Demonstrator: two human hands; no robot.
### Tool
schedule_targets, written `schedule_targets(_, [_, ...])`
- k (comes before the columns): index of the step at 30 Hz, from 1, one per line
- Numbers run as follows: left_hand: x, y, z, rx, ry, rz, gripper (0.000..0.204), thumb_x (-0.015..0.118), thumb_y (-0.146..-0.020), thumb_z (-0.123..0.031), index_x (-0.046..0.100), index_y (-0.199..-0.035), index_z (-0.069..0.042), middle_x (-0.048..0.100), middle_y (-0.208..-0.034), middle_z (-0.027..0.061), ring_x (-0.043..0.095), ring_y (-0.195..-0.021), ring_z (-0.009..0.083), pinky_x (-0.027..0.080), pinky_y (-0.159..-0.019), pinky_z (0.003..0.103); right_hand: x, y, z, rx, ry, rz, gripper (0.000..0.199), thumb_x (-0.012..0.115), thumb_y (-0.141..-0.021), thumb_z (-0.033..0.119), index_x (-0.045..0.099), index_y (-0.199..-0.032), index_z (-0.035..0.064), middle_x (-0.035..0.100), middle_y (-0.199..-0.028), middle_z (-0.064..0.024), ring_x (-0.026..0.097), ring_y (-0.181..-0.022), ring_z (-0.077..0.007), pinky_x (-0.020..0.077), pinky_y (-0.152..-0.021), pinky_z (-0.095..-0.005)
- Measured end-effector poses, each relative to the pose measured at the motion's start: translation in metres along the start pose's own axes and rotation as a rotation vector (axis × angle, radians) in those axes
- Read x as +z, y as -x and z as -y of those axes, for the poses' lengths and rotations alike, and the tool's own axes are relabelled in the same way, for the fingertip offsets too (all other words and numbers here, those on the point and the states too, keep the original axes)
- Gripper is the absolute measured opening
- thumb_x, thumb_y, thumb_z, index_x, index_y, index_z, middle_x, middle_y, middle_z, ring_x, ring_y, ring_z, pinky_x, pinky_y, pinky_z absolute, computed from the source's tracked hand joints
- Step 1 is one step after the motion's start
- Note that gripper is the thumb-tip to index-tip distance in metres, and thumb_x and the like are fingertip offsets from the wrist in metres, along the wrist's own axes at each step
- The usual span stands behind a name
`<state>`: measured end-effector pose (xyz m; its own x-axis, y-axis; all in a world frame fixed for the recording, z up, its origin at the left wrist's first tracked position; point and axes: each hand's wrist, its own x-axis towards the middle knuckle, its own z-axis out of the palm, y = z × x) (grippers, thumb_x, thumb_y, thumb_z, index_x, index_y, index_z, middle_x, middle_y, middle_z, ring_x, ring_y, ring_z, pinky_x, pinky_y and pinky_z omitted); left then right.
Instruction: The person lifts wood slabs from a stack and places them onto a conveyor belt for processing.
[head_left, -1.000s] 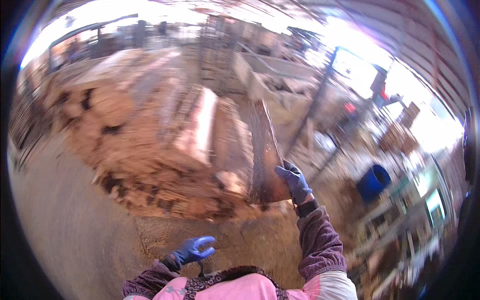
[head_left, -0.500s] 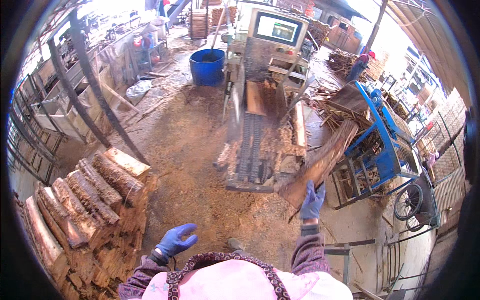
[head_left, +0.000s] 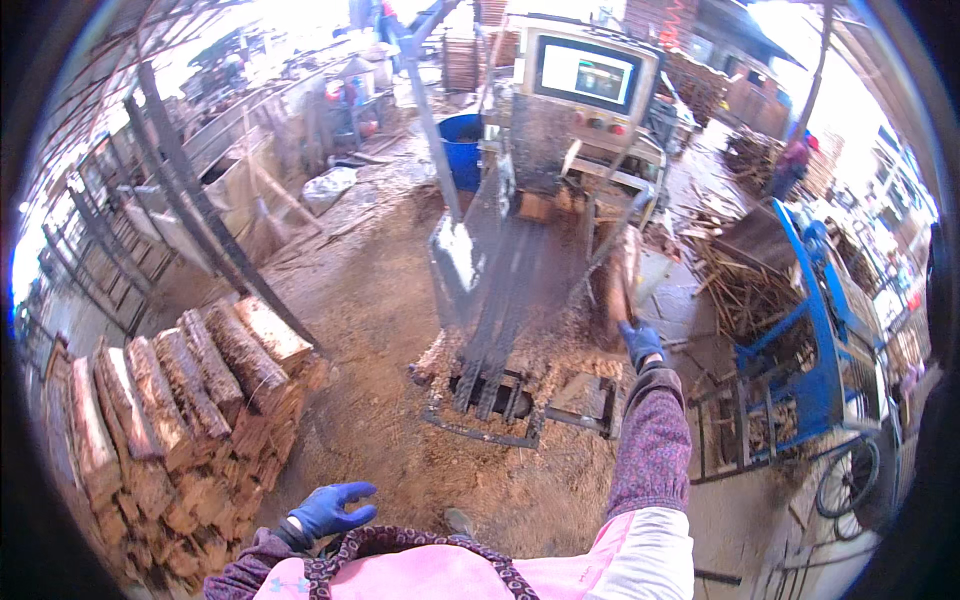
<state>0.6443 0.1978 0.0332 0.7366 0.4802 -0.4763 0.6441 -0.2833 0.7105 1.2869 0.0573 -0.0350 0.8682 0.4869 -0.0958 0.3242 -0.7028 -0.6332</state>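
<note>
Right of centre, right hand in a blue glove clenched round the near end of a bark-edged wood slab, feeding it onto the saw machine's bed; next, probably pushing it forward. Lower left, left hand spread, empty

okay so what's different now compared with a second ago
The view swung from the log pile to the saw machine. The right hand carried the wood slab across and now holds it at the machine's bed. The left hand stayed empty, fingers spread, near the body.
</note>
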Motion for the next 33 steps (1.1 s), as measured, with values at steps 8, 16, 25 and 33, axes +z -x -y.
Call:
schedule_targets(8, [0.015, 0.01, 0.05, 0.066, -0.193, -0.042, 0.058, 0.058, -0.087, -0.05, 0.057, -0.127, -0.008, 0.062, -0.121, 0.019, 0.06, -0.11, 0.0358, 0.047, -0.094, 0.043, 0.065, 0.005, -0.023, -0.428, 0.5, -0.188, 0.047, 0.053, -0.092, 0.041, 0.061, -0.122, 0.0058, 0.062, -0.119, -0.0214, 0.059, -0.111, -0.0333, 0.0465, -0.094, -0.0401])
schedule_targets(16, [0.008, 0.06, 0.096, -0.059, 0.009, -0.229, 0.06, 0.058, -0.086, -0.051, 0.057, -0.124, -0.005, 0.065, -0.114, 0.0185, 0.062, -0.105, 0.0353, 0.048, -0.089, 0.045, 0.279, 0.185, 0.188, -0.953, -0.435, 0.489, 0.037, 0.057, -0.093, 0.016, 0.054, -0.127, 0.0009, 0.06, -0.124, -0.0156, 0.058, -0.113, -0.0253, 0.0467, -0.096, -0.037])
schedule_targets(25, [-0.016, 0.205, 0.289, -0.027, 0.182, -0.572, 0.058, 0.058, -0.086, -0.053, 0.06, -0.12, -0.007, 0.066, -0.112, 0.0154, 0.063, -0.103, 0.0304, 0.048, -0.088, 0.04, 0.299, 0.541, 0.564, -1.419, -0.771, 0.918, 0.051, 0.07, -0.083, 0.01, 0.052, -0.128, -0.0052, 0.063, -0.121, -0.0166, 0.06, -0.113, -0.0229, 0.0468, -0.095, -0.0339])
schedule_targets(33, [-0.022, 0.375, 0.375, -0.179, 0.538, -1.003, 0.06, 0.065, -0.085, -0.049, 0.056, -0.129, -0.009, 0.065, -0.12, 0.0126, 0.062, -0.11, 0.0264, 0.048, -0.094, 0.036, 0.321, 0.908, 0.815, -2.33, -0.805, 0.349, 0.074, 0.062, -0.088, 0.045, 0.034, -0.145, 0.0069, 0.035, -0.149, -0.015, 0.035, -0.136, -0.0261, 0.0318, -0.111, -0.0416])
